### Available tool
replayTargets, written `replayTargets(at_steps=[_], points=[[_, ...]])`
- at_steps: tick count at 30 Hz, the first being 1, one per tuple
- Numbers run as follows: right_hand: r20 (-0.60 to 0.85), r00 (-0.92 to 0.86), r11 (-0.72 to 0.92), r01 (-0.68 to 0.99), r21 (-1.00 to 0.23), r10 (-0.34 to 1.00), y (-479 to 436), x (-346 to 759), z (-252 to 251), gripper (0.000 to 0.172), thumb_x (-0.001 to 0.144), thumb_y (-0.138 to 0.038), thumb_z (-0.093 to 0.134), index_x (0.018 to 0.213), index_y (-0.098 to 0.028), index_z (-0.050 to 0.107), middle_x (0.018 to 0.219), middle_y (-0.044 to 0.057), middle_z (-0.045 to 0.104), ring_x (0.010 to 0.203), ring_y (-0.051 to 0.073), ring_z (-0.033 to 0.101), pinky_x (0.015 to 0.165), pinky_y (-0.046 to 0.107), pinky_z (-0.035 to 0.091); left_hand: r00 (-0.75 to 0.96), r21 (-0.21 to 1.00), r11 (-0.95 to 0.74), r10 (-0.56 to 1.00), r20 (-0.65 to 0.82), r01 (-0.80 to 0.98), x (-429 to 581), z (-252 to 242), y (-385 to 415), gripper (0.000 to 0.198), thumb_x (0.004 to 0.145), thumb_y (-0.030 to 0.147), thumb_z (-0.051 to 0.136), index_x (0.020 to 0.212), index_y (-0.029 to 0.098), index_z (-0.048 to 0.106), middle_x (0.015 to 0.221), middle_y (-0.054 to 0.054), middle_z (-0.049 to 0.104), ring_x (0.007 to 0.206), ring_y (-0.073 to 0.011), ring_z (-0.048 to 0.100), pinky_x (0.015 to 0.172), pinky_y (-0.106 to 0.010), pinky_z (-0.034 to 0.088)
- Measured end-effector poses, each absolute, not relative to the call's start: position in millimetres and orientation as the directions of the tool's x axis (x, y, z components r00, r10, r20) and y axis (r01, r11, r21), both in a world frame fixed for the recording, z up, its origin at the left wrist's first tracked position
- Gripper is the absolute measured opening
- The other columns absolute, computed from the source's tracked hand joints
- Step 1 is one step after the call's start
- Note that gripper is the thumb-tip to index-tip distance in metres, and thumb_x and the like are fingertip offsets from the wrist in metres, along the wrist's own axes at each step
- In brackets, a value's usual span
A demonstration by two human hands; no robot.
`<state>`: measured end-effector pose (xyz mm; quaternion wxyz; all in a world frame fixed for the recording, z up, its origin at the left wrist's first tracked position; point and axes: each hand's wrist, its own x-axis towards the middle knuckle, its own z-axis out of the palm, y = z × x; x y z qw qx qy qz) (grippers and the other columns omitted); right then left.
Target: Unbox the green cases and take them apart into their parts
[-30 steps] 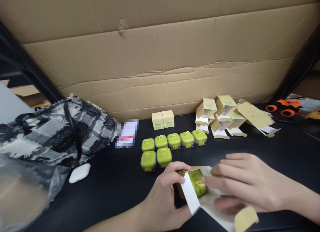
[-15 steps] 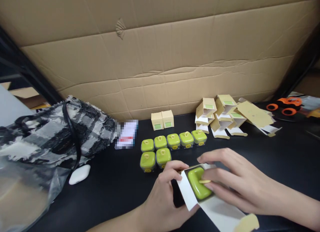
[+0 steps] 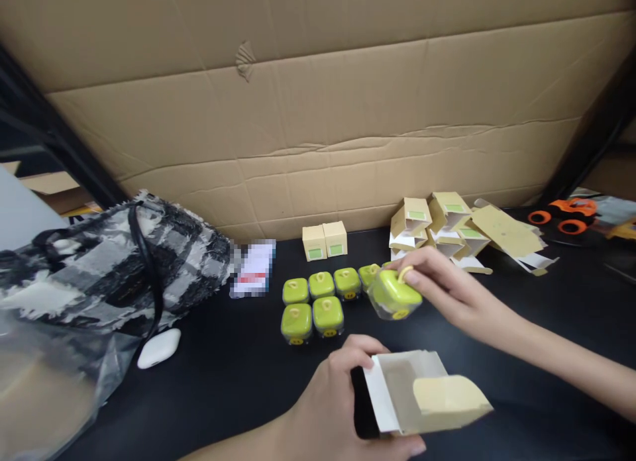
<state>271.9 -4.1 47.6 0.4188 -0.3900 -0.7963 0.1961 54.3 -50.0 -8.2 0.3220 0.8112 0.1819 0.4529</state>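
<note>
My right hand (image 3: 442,282) pinches the yellow loop on the lid of a small clear container with a green top (image 3: 396,292), lifted above the table. Below it, my left hand (image 3: 338,401) grips an open cardboard box (image 3: 412,388) with white inner walls and a cream flap folding over its opening. Several matching green-lidded containers (image 3: 328,315) stand in two rows beyond my left hand. The lifted one partly hides those at the right end of the back row.
Two closed cream boxes (image 3: 324,241) stand near the cardboard wall (image 3: 338,116). Opened boxes (image 3: 432,222) pile up at the back right, beside an orange-wheeled toy (image 3: 566,214). On the left are a checked bag (image 3: 189,249), a white case (image 3: 159,348) and a plastic bag (image 3: 50,388).
The green-lidded container has come out of the box, moving up and away in my right hand. My left hand still holds the box, whose flap now tips over the opening.
</note>
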Motion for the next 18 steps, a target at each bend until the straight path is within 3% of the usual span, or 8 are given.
replayTargets(at_steps=[5, 8, 10, 18], points=[[0.329, -0.578, 0.654, 0.551, -0.518, 0.747, 10, 254, 33, 0.017, 0.100, -0.028, 0.032, 0.101, -0.022, 0.047, 0.095, 0.007, 0.063, 0.086, 0.020, 0.063, 0.076, 0.037, 0.052, 0.523, 0.545, -0.838, 0.478, 0.706, 0.029, 55, -10, -46, 0.084, 0.060, 0.037, 0.085, 0.120, 0.032, 0.026, 0.108, -0.008, 0.059, 0.087, -0.0242, 0.068, 0.070, -0.033, 0.057], [0.365, -0.625, 0.719, 0.540, -0.437, 0.690, 12, 246, 26, 0.016, 0.100, -0.024, 0.031, 0.101, -0.021, 0.047, 0.113, 0.012, 0.056, 0.103, 0.023, 0.060, 0.083, 0.041, 0.052, 0.521, 0.554, -0.832, 0.486, 0.702, 0.031, 55, -11, -46, 0.080, 0.065, 0.038, 0.082, 0.122, 0.031, 0.026, 0.108, -0.009, 0.059, 0.090, -0.0257, 0.068, 0.071, -0.034, 0.058], [0.402, -0.626, 0.742, 0.526, -0.415, 0.669, 12, 242, 25, 0.016, 0.099, -0.022, 0.032, 0.101, -0.021, 0.048, 0.115, 0.012, 0.052, 0.107, 0.023, 0.057, 0.084, 0.040, 0.052, 0.518, 0.582, -0.813, 0.505, 0.690, 0.017, 55, -10, -47, 0.077, 0.068, 0.036, 0.080, 0.123, 0.031, 0.026, 0.110, -0.010, 0.058, 0.095, -0.0267, 0.066, 0.075, -0.037, 0.057], [0.444, -0.535, 0.695, 0.540, -0.474, 0.719, 9, 236, 22, 0.010, 0.098, -0.021, 0.038, 0.095, -0.022, 0.048, 0.094, 0.005, 0.052, 0.085, 0.017, 0.058, 0.077, 0.034, 0.052, 0.510, 0.619, -0.785, 0.526, 0.680, -0.016, 55, -10, -48, 0.083, 0.065, 0.028, 0.083, 0.125, 0.031, 0.026, 0.113, -0.011, 0.056, 0.098, -0.0281, 0.065, 0.080, -0.040, 0.056]])
